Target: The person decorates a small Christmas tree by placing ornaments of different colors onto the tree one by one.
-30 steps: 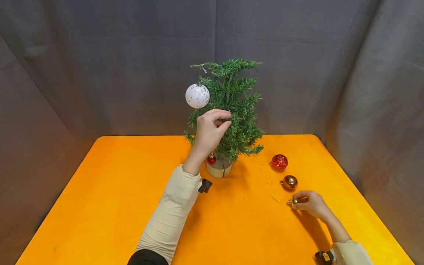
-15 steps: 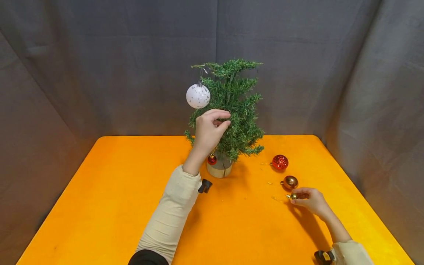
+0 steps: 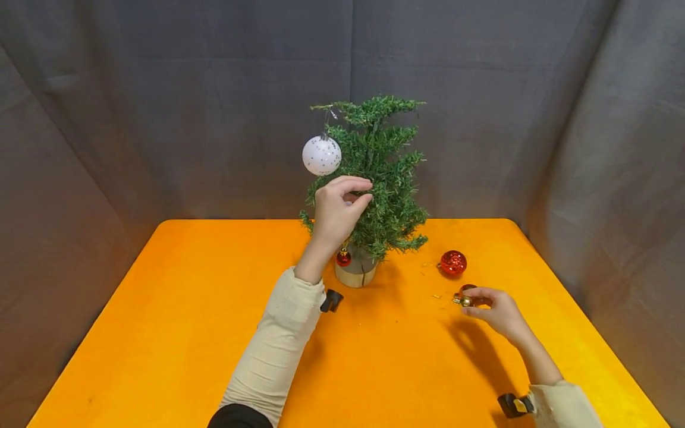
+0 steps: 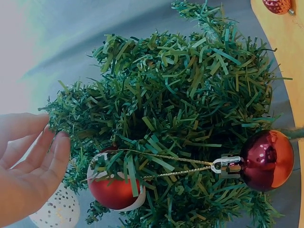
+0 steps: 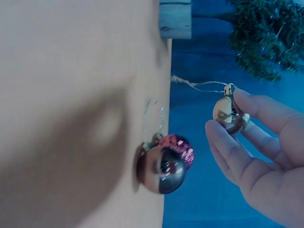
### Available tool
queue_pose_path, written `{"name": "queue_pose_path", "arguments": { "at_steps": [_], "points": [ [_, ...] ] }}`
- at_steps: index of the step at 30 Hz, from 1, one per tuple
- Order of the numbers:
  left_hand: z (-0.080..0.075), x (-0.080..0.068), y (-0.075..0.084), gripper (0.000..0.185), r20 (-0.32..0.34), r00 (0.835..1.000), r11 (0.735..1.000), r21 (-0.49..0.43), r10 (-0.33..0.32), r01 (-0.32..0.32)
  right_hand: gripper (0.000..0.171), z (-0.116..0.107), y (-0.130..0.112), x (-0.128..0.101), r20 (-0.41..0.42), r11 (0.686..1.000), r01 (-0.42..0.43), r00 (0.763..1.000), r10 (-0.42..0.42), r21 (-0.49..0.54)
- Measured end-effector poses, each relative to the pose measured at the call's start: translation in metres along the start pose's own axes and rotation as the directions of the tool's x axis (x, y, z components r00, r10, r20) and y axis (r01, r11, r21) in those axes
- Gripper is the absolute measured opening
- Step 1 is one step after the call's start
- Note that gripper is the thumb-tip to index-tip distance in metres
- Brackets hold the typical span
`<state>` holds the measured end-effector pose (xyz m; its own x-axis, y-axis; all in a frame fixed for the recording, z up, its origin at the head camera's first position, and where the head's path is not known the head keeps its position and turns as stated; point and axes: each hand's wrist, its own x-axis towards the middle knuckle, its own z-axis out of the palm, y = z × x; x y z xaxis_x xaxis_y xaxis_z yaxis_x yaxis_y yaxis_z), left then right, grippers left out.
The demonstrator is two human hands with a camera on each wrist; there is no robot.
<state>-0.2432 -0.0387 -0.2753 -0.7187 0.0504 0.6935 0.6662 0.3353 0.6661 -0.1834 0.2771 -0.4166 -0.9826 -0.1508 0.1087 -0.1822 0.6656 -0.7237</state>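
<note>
A small shiny gold bauble (image 5: 229, 115) sits pinched between the thumb and fingertips of the right hand (image 3: 497, 310), lifted just clear of the orange tabletop (image 3: 160, 333), to the right of the small green artificial tree (image 3: 374, 172). Its thin gold hanging loop (image 5: 197, 84) trails loose from the cap toward the tree.

The left hand (image 3: 337, 211) is raised against the tree's left side, fingers curled round a mid-height branch and holding it. Just below that hand a small glossy red bauble (image 3: 343, 258) hangs near the round wooden base (image 3: 355, 273); the left wrist view shows it strung on a gold cord (image 4: 180, 164), with a second red ball (image 4: 113, 190) tucked among the needles. A white speckled ball (image 3: 321, 155) dangles from an upper branch, above the left hand.

On the table just behind the right hand lies a larger bronze-gold bauble (image 5: 161, 168), and beyond it, apart from it, a red glitter bauble (image 3: 452, 263). Grey cloth (image 3: 160, 107) closes in the scene.

The hold on the gold bauble is a light one on a smooth round surface, so it could slip and roll off across the table. The loose loop could snag on needles, or fold shut and miss a branch tip. If the left hand tugs the branch, the light tree could tip or shake the white ball off.
</note>
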Motion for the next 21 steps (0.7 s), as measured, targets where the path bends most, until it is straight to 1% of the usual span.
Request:
{"name": "queue_pose_path", "arguments": {
  "at_steps": [5, 10, 16, 21],
  "points": [
    [0.0, 0.0, 0.0, 0.015, -0.001, 1.0, 1.0, 0.002, 0.005, -0.005, 0.032, 0.0, -0.012, 0.002, -0.013, 1.0, 0.02, 1.0, -0.02, 0.011],
    [0.0, 0.0, -0.001, 0.014, -0.006, 1.0, 1.0, 0.003, 0.012, -0.012, 0.031, 0.0, -0.022, 0.004, -0.009, 0.999, 0.016, 1.0, -0.016, 0.05],
    [0.0, -0.001, 0.0, 0.015, -0.008, 1.0, 1.0, 0.003, 0.008, -0.008, 0.033, 0.0, -0.036, 0.005, -0.015, 0.991, 0.009, 1.0, -0.007, 0.13],
    [-0.001, -0.001, 0.0, 0.014, -0.012, 1.0, 1.0, -0.007, 0.007, -0.007, 0.037, 0.0, -0.051, 0.006, -0.047, 0.982, 0.022, 0.999, -0.013, 0.19]
  ]
}}
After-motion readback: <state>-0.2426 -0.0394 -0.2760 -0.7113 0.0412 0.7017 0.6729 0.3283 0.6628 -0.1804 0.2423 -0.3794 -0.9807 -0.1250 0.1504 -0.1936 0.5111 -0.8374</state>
